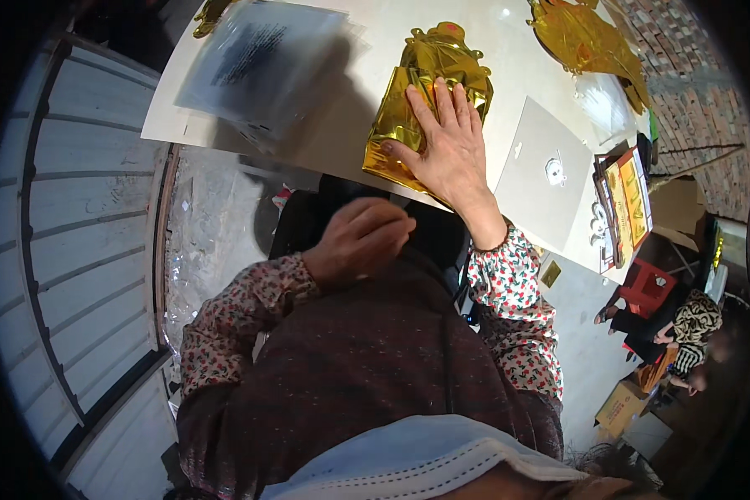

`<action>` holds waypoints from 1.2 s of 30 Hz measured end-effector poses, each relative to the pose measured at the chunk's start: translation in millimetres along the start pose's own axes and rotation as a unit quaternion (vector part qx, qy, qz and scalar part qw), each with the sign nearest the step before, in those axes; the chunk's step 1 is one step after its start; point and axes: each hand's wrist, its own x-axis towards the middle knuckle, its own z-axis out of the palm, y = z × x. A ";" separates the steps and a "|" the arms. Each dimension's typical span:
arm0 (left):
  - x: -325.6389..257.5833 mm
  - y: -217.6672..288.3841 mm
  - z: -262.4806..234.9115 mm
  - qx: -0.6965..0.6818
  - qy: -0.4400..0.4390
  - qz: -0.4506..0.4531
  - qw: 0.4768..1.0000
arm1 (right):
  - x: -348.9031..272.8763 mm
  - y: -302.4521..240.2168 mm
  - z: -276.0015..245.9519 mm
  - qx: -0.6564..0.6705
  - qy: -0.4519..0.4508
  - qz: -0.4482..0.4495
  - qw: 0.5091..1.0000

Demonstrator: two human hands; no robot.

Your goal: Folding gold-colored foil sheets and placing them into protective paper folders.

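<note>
My right hand (452, 158) lies flat with spread fingers on a folded, shiny gold foil balloon (440, 57), pressing it to the table near its front edge. A lobed outline and a small red spot show at the balloon's far end. Off the table edge, in front of my body, my left hand (362, 240) is raised with its fingers curled together. Whatever those fingers may hold is hidden. Right of the foil, a grey card (535, 167) with a small printed figure rests on the table.
Clear plastic bags (258, 71) are stacked on the table (304, 158) at the left. More gold foil pieces (587, 37) lie at the far right, near a printed packet (629, 200). Beyond are a red stool (646, 286), a seated person (683, 333) and a cardboard box (621, 407).
</note>
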 end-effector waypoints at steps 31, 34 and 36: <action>0.7 -50.4 -14.2 0.176 -0.095 0.075 0.977 | -112.1 12.3 -10.3 0.091 0.171 -0.103 0.976; -5.9 -51.9 -13.6 0.184 -0.107 0.067 0.975 | -125.5 11.5 -3.5 0.082 0.150 -0.086 0.982; -6.5 -52.4 -14.9 0.191 -0.112 0.068 0.973 | -131.1 9.2 -2.8 0.070 0.138 -0.078 0.985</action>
